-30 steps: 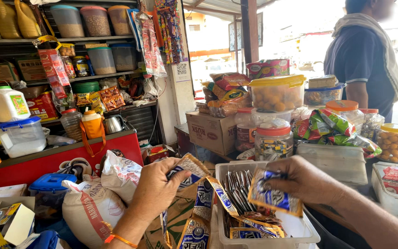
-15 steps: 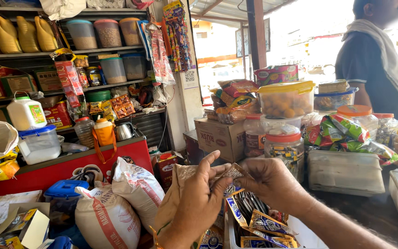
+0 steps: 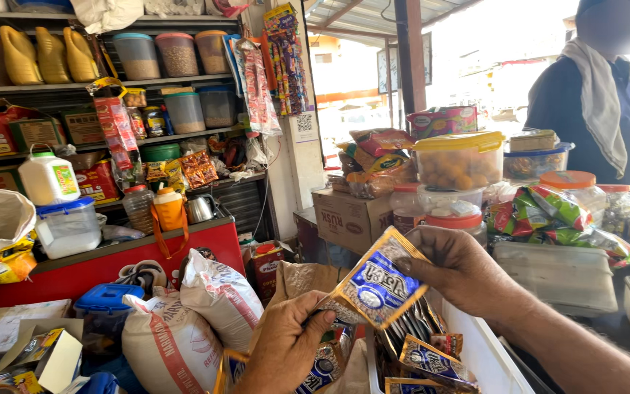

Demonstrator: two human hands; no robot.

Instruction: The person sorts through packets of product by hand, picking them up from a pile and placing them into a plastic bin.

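Two hands pinch one blue-and-gold sachet (image 3: 375, 286) between them: the left hand (image 3: 286, 350) grips its lower corner, the right hand (image 3: 455, 268) nips the upper edge. Just beneath, more sachets fill a white tub (image 3: 484, 359). Left of it, tied white sacks (image 3: 191, 310) lean against a red counter (image 3: 74, 271). Farther back, shelves (image 3: 96, 84) carry jars and yellow bottles. On the right, lidded snack containers (image 3: 459, 159) crowd the shopfront, where a person (image 3: 596, 109) stands outside in daylight.
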